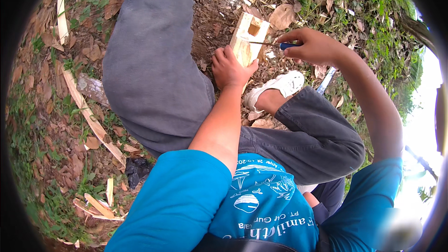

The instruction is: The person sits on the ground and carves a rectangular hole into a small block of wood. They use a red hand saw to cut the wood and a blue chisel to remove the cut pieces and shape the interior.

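Observation:
A pale wooden block (243, 52) with a squared hole cut near its far end lies on the ground ahead of me. My left hand (232, 69) is wrapped around its near part, thumb on the right side, fingers on the left. From the right, my right hand (315, 46) grips a screwdriver (288, 45) by its blue handle. Its thin dark shaft points left across the top of the block, just nearer to me than the hole. Whether the tip touches the wood I cannot tell.
My bent legs in grey trousers (154, 65) flank the work, with a white shoe (284, 84) close by the block. A long wood strip (88, 112), several offcuts (100, 207) and black plastic (136, 170) lie left. Behind the shoe is a whitish-blue flat piece (325, 80).

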The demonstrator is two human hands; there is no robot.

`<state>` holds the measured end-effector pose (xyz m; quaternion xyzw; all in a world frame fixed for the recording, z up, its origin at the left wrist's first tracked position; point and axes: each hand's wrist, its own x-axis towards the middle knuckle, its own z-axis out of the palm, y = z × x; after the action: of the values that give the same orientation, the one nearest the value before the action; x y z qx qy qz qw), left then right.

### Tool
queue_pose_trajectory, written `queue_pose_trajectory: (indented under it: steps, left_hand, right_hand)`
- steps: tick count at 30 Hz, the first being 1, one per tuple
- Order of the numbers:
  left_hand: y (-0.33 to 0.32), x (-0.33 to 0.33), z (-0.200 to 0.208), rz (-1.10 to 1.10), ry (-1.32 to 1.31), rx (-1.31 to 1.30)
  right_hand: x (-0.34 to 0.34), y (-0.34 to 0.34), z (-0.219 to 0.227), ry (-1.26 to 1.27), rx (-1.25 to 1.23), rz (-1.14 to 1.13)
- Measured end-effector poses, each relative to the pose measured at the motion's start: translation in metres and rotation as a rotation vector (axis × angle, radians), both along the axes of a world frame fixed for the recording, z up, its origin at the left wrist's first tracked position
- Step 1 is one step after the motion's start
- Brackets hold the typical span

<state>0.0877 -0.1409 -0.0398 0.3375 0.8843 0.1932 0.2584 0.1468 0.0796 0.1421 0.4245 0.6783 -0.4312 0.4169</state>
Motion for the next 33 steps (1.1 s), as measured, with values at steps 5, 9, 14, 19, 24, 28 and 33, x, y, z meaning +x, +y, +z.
queue_pose_trajectory:
  steps: [5, 9, 14, 19, 24, 28, 33]
  left_hand:
    - [0.000, 0.000, -0.002, -0.003, 0.017, -0.011]
    - [0.001, 0.001, -0.002, 0.002, 0.017, -0.025]
    - [-0.001, 0.001, -0.007, 0.013, 0.041, -0.009]
    - [0.002, 0.000, -0.001, 0.006, 0.017, -0.037]
    - [0.001, 0.001, -0.001, -0.019, 0.020, -0.035]
    - [-0.001, 0.000, -0.004, -0.010, 0.045, -0.026]
    - [0.001, 0.003, -0.004, 0.012, 0.046, -0.012]
  right_hand:
    - [-0.003, 0.000, 0.008, -0.079, -0.028, -0.245]
    - [0.050, -0.019, -0.007, 0.050, -0.040, -0.480]
    - [0.029, -0.024, -0.004, 0.146, 0.117, -0.237]
    - [-0.040, 0.012, -0.001, -0.113, -0.025, 0.025]
    - [-0.059, 0.002, -0.001, -0.189, 0.042, 0.051]
    - [-0.039, -0.037, 0.000, -0.026, 0.099, -0.011]
    - [-0.007, -0.123, 0.000, 0.124, 0.479, -0.128]
